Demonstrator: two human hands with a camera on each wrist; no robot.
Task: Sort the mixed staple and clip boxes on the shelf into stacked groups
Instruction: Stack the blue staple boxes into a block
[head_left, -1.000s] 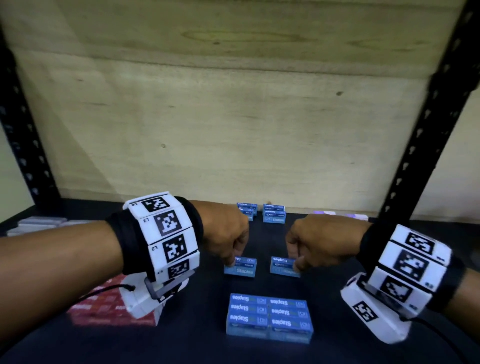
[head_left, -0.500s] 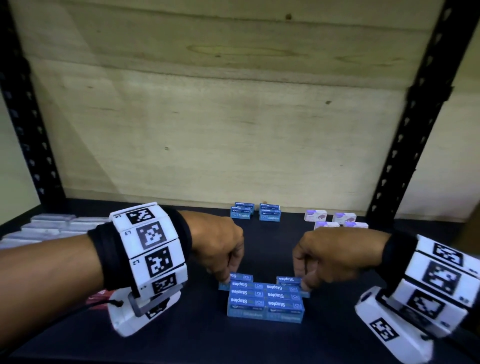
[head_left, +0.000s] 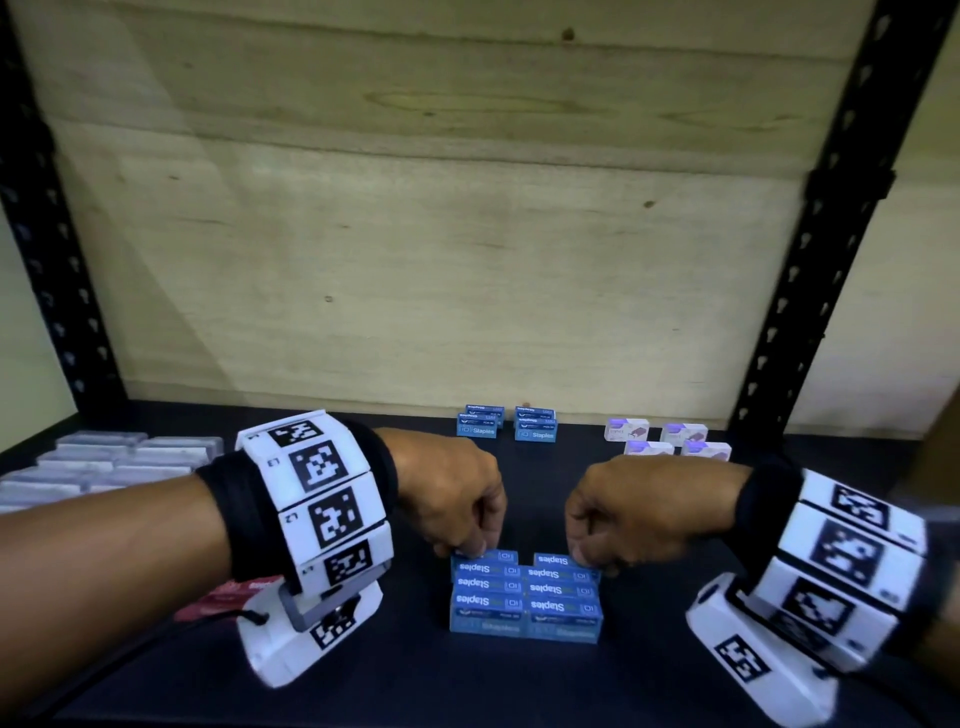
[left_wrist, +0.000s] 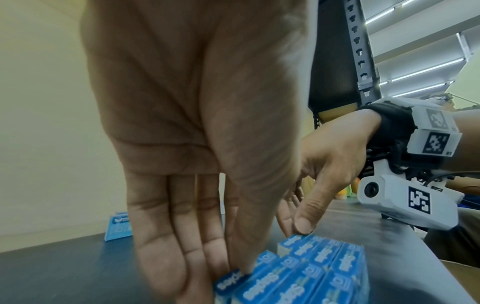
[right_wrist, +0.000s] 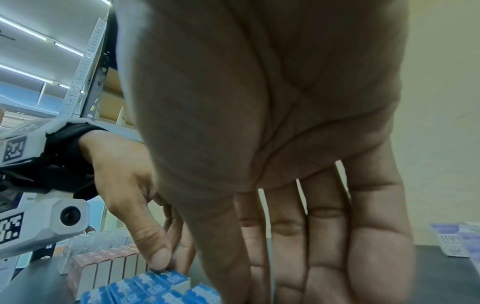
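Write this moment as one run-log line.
left hand: holds staple box | right hand: holds second box | both on blue stack

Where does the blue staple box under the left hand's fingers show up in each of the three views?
Head: blue staple box at lower centre, at the back left of the blue stack, pinched by the left hand.
Left wrist: bottom centre, under the thumb tip.
Right wrist: lower left, under the far hand's thumb.
Shared landmark: the stack of blue staple boxes, in all three views.

Red boxes (head_left: 228, 597) mostly hidden behind the left wrist.
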